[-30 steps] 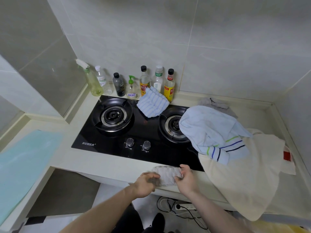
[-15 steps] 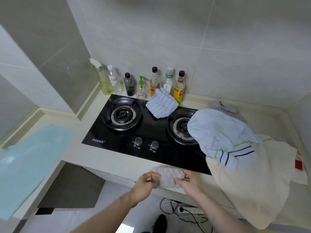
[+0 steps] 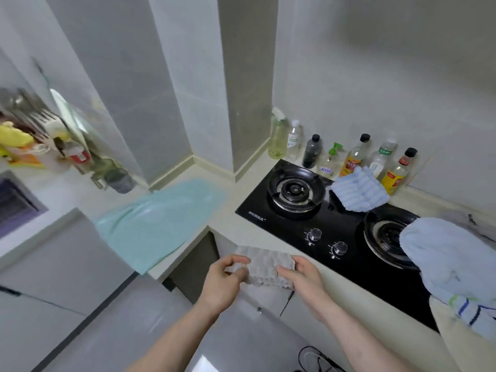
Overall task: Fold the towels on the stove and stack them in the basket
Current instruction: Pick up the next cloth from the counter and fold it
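Both hands, the left hand (image 3: 225, 277) and right hand (image 3: 302, 275), are still gripping the small folded grey waffle-textured towel (image 3: 264, 268); the view is swinging toward 9 o'clock, probably seeking the basket.

I'm getting soft, even, slightly dim light with weak shadows, a faint sheen on the black stove (image 3: 322, 232), heavy motion blur over the left clutter, and strong wide-angle bending of the walls at the edges.

Bottles (image 3: 357, 159) stand behind the stove (image 3: 322, 224); one towel (image 3: 359, 193) lies between its burners
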Motion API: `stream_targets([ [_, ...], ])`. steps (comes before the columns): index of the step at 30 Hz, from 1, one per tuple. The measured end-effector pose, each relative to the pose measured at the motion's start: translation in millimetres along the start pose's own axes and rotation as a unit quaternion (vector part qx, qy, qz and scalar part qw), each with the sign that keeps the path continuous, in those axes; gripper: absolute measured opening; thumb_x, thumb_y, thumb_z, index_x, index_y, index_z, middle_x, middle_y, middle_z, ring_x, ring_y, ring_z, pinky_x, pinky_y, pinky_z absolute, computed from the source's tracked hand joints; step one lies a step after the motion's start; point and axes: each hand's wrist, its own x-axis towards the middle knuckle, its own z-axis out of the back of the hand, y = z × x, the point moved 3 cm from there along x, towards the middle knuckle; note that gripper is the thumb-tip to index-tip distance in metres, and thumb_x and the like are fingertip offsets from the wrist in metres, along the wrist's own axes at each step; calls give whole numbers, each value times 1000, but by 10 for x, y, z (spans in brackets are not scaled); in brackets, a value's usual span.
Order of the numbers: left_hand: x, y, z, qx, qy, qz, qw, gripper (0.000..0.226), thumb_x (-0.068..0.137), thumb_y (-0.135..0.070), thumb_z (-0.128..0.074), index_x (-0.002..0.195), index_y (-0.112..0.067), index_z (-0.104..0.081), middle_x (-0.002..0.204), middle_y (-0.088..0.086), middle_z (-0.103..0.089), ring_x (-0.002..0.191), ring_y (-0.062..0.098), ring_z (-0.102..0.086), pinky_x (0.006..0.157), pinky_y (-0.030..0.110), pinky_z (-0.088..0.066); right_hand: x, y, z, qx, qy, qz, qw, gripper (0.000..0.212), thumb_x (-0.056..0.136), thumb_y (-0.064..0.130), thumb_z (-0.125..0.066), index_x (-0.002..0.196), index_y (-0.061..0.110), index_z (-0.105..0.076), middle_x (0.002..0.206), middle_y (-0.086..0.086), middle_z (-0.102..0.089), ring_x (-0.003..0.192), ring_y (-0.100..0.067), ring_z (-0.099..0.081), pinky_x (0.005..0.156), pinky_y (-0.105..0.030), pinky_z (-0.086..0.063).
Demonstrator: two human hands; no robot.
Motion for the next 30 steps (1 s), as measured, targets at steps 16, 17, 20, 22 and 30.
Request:
stream_targets([
  [16, -1179, 545, 3218, -74, -255, -23, 964, 17, 92, -12, -65, 92, -27, -74, 90, -8, -74, 70, 10, -62, 66, 26, -47, -718, 884, -3397, -61, 183, 106, 975, 25, 84, 8, -81, 105, 11, -70, 101, 1, -79, 88, -8, -75, 72, -24, -60],
  [17, -1252, 600, 3381, -81, -273, -20, 958, 17, 92, -12, -65, 93, -27, -73, 91, -7, -74, 70, 10, -61, 66, 26, -47, -740, 915, -3600, -70, 202, 108, 971, 24, 84, 10, -81, 105, 13, -70, 100, 4, -78, 85, -4, -74, 67, -23, -59],
  [20, -1439, 769, 3849, -101, -325, -8, 940, 18, 92, -15, -66, 96, -33, -68, 93, -5, -71, 71, 18, -63, 66, 29, -47, -774, 1005, -4206, -95, 257, 115, 955, 23, 84, 15, -82, 104, 17, -71, 102, 6, -77, 91, -4, -73, 65, -27, -60],
  [22, -1537, 880, 4146, -119, -361, -1, 925, 19, 92, -14, -66, 99, -32, -64, 100, -2, -68, 72, 18, -64, 66, 28, -46, -772, 1049, -4610, -111, 290, 121, 943, 25, 83, 17, -83, 105, 17, -70, 105, 4, -77, 95, -9, -73, 70, -32, -62],
  [30, -1827, 1237, 5343, -155, -481, 29, 862, 28, 91, -7, -66, 110, -24, -54, 103, 0, -70, 64, 6, -61, 58, 23, -44, -813, 1159, -6289, -148, 408, 121, 893, 35, 83, 20, -83, 113, 15, -66, 109, 2, -76, 91, -14, -75, 74, -32, -62],
])
